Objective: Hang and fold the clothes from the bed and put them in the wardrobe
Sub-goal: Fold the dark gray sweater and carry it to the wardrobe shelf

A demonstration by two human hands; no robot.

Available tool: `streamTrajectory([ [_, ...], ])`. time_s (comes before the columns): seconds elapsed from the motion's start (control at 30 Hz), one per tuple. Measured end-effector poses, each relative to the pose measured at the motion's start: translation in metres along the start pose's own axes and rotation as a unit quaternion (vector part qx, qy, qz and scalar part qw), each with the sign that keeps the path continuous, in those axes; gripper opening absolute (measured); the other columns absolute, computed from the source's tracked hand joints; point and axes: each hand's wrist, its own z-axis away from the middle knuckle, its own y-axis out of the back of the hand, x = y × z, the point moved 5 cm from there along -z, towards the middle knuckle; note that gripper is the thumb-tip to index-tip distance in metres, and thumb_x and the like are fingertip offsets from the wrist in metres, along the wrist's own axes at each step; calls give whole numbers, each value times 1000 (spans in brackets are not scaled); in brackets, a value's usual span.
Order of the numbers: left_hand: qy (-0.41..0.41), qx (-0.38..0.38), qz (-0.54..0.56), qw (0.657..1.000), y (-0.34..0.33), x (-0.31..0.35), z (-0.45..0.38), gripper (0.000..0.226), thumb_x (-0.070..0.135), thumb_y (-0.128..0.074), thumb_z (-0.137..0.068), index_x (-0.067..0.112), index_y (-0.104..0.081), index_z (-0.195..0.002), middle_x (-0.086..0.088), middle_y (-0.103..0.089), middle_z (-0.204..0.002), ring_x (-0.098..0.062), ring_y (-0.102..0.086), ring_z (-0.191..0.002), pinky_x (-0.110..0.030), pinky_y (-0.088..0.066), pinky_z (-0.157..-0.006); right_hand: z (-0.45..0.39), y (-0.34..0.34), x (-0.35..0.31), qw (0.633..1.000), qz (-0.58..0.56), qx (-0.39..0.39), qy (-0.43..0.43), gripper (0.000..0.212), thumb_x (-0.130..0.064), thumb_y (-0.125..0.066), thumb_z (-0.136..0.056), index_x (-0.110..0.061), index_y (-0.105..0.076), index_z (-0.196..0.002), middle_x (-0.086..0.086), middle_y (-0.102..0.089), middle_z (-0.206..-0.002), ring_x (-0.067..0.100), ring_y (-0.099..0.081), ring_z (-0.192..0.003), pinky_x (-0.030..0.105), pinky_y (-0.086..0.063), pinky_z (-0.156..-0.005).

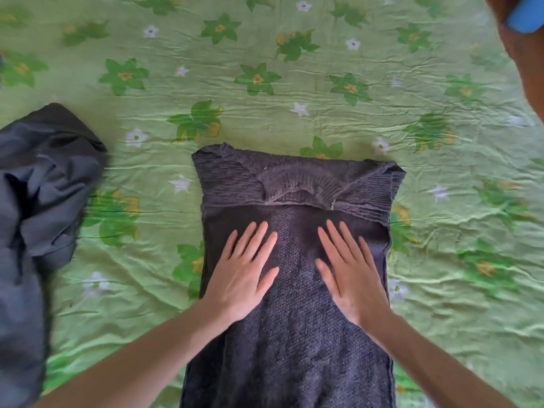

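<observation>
The fingers (256, 240) of the left hand (244, 275) lay straight and slightly spread, flat on the knitted sweater (294, 334), holding nothing. The right hand (350, 275) lay the same way just beside it, palm down, fingers straight and fanned, gripping nothing. Both hands pressed on the middle of the sweater, a little apart, below its ribbed collar (297, 184).

The sweater was a dark purple-grey knit, coarse and pebbly in the body, ribbed across the shoulders. Its sides were folded in, giving a long, roughly rectangular shape lying flat on the bed (294, 92), collar away from the person. The bed wore a wrinkled light green sheet printed with green and white flowers. At the left lay a crumpled heap of smooth grey-blue cloth (44, 187), well apart from the sweater.
</observation>
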Motion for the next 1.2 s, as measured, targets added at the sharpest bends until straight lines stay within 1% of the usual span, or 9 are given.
streamTrajectory([
  [0.1, 21, 5, 19, 1000, -23, 22, 52, 68, 52, -32, -110, 13, -27, -165, -6, -18, -175, -26, -16, -162, -52, -24, -127, 66, -31, -5, 999, -5, 3, -41, 62, -51, -26, -109, -26, -22, -165, -3, -11, -174, 20, -4, -161, 49, -18, -126],
  [0.2, 28, 10, 14, 999, -41, 28, 80, 69, 52, -35, -109, 12, -29, -165, -8, -15, -175, -27, -15, -162, -53, -23, -128, 97, -58, 2, 999, 10, -18, -50, 65, -56, -22, -108, -29, -15, -166, -4, -8, -174, 21, -5, -161, 52, -23, -125],
  [0.43, 46, 18, 0, 999, -43, 36, 85, 68, 50, -33, -108, 13, -31, -164, -9, -20, -174, -30, -17, -161, -55, -23, -127, 102, -61, 4, 999, 15, 12, -49, 64, -55, -22, -108, -29, -14, -167, -3, -10, -174, 19, -2, -161, 48, -16, -128],
  [0.7, 186, 49, 75, 978, -42, 48, 194, 55, 41, -26, -111, 21, -48, -157, -7, -39, -166, -28, -35, -154, -53, -36, -121, 240, -66, 5, 990, -34, 51, -127, 60, -43, -31, -106, -23, -30, -163, 1, -22, -172, 24, -18, -159, 54, -29, -123],
  [0.87, 369, 87, 128, 916, -52, 52, 281, 50, 33, -49, -108, 18, -44, -155, -14, -48, -152, -38, -48, -132, -56, -47, -105, 304, -67, -4, 947, -150, 136, -248, 66, -32, -66, -99, -8, -41, -156, 17, -48, -151, 37, -48, -134, 53, -45, -106],
  [0.93, 434, 67, 161, 884, -58, 55, 305, 55, 34, -60, -102, 13, -44, -150, -17, -52, -138, -41, -51, -124, -57, -48, -99, 320, -63, -8, 893, -245, 123, -358, 69, -31, -77, -90, -12, -46, -149, 13, -61, -124, 38, -57, -116, 55, -52, -93],
  [1.0, 479, 33, 234, 846, -60, 57, 320, 48, 37, -65, -99, 12, -49, -137, -13, -60, -122, -39, -58, -113, -53, -53, -90, 336, -68, -15, 812, -355, 49, -460, 52, -35, -78, -91, -18, -54, -133, 4, -67, -103, 35, -65, -102, 49, -55, -85],
  [1.1, 499, -13, 381, 778, -59, 61, 335, 24, 39, -71, -97, 18, -61, -104, 1, -70, -89, -30, -69, -88, -36, -50, -67, 351, -63, -32, 787, -438, -15, -434, 22, -34, -76, -93, -20, -67, -106, -3, -73, -89, 26, -71, -89, 38, -54, -73],
  [1.2, 480, 0, 439, 760, -49, 53, 351, 25, 30, -75, -96, 16, -67, -77, 3, -67, -68, -25, -66, -72, -31, -40, -56, 367, -44, -21, 790, -441, 6, -426, 18, -32, -73, -96, -17, -66, -89, 5, -72, -82, 25, -68, -78, 36, -46, -59],
])
